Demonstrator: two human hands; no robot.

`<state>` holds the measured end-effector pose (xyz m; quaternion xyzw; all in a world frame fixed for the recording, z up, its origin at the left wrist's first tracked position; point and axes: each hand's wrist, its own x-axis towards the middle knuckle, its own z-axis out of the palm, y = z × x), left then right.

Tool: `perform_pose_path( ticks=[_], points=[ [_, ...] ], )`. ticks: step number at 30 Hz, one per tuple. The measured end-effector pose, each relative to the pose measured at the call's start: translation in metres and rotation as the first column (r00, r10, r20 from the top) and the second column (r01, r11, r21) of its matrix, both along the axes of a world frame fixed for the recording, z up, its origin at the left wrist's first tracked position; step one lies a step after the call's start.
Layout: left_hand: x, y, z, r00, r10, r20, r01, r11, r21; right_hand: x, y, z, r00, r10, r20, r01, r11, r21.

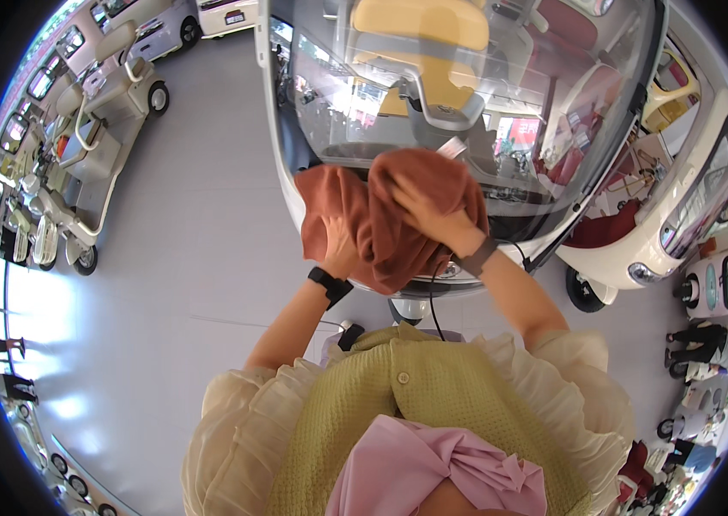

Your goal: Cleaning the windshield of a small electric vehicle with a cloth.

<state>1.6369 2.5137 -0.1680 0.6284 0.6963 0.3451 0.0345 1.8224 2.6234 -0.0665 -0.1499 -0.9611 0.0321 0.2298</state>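
Left arm [285,327]: reaches to 1 o'clock | left hand [341,248]: back side up, fingers to 12 o'clock | right arm [520,294]: reaches to 11 o'clock | right hand [434,217]: back side up, fingers to 10 o'clock

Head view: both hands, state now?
Left hand: on the brown cloth; grip can't be told.
Right hand: on the same cloth, fingers extended; grip can't be told.

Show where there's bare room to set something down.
Free: grey floor between the cream cart at left and the windshielded vehicle. Crowded: that vehicle's lower front, with left hand, right hand and brown cloth, and at right, where a white vehicle stands.
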Motion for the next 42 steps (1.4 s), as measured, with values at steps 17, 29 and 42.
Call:
perform_pose_path(
  ticks=[17, 29, 42],
  points=[
    [0.100, 0.087, 0.099, 0.949, -0.233, -0.214, 0.292, 0.904, 0.312, 0.136, 0.075, -0.010, 0.496, -0.674, -0.547, 0.792, 0.610, -0.034],
    [0.117, 0.072, 0.048, 0.910, -0.322, -0.262, 0.360, 0.926, 0.113, 0.162, 0.029, -0.086, 0.241, -0.735, -0.634, 0.738, 0.563, -0.372],
    [0.154, 0.140, 0.165, 0.937, -0.193, -0.290, 0.308, 0.846, 0.434, 0.202, 0.185, 0.040, 0.407, -0.348, -0.845, 0.693, 0.720, 0.038]
  ],
)
